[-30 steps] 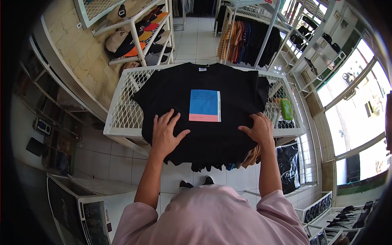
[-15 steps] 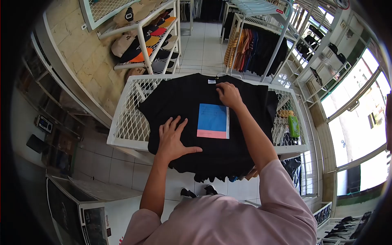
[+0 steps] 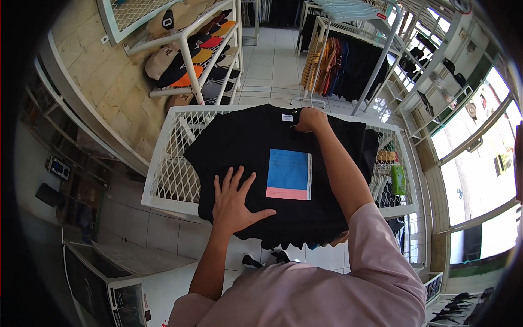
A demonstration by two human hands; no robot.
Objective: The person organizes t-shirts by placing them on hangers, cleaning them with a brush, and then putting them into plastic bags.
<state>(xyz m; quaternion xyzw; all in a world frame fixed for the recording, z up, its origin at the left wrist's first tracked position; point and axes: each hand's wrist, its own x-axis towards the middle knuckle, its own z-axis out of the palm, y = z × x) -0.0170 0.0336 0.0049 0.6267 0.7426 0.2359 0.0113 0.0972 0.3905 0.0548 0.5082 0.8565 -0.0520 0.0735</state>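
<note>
A black T-shirt [image 3: 242,133] lies spread out, its neck away from me, with a white label [image 3: 287,117] at the collar and a blue-and-pink print [image 3: 289,174] in the middle. My left hand [image 3: 237,204] rests flat on the shirt to the left of the print, fingers spread. At the collar, right of the label, my right hand [image 3: 311,120] is closed on the shirt's fabric. Its fingertips are partly hidden behind the hand.
Under the shirt stands a white mesh-topped table [image 3: 169,158]. A green object [image 3: 398,180] lies at its right end. Caps fill a rack [image 3: 188,60] at the back left, and clothes hang from a rail [image 3: 332,65] beyond the table.
My right hand has gone from resting with bent fingers beside the collar to gripping the fabric there. The left hand stays flat on the shirt. The whole view has shifted slightly.
</note>
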